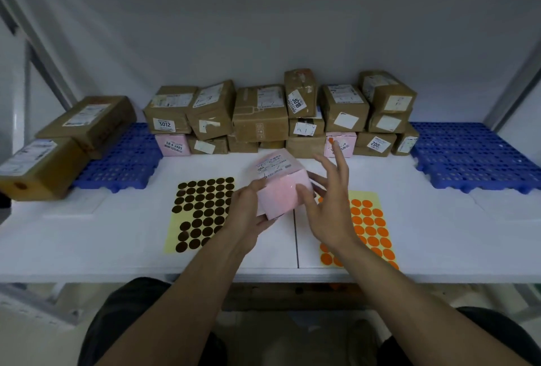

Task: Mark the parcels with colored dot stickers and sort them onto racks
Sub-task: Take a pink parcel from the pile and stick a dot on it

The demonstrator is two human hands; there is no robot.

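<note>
A small pink parcel with a white shipping label on top is lifted slightly above the white table, tilted. My left hand grips its lower left corner from below. My right hand is beside the parcel's right face with fingers spread and straight, thumb touching the box. An orange dot sticker sits on the tip of my raised right index finger. A sheet of dark brown dot stickers lies left of the parcel. A sheet of orange dot stickers lies under my right hand.
A row of stacked brown and pink parcels lines the back of the white table. Blue plastic racks lie at the left and right. Two brown parcels sit on the left rack.
</note>
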